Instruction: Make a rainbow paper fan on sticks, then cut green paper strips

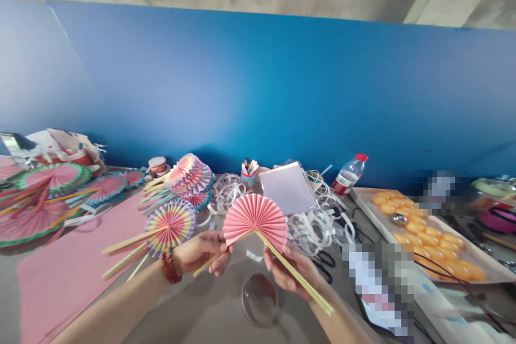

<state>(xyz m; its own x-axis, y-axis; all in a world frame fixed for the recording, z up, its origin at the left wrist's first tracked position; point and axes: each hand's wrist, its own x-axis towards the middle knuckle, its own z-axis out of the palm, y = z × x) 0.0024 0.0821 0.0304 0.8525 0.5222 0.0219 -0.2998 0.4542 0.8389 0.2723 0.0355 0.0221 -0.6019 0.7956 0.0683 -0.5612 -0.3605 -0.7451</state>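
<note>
A pink pleated paper fan [255,217] is spread in a half-round between my two hands, above the table. Its two pale wooden sticks slant down and outward from the pleats' centre. My left hand [210,251] closes on the fan's left edge and the left stick. My right hand [293,269] grips the right edge, with the longer stick running across its fingers. Below the fan, a clear round container [260,300] rests on the table. A finished-looking round fan in purple, yellow and pink [171,226] lies just left of my left hand.
Pink paper sheets [76,274] and more fans [52,185] cover the left side. Curled white paper strips [318,231], black scissors [324,264], a bottle [349,174] and a tray [363,199] of orange oval pieces lie to the right. A blue partition [258,91] stands behind.
</note>
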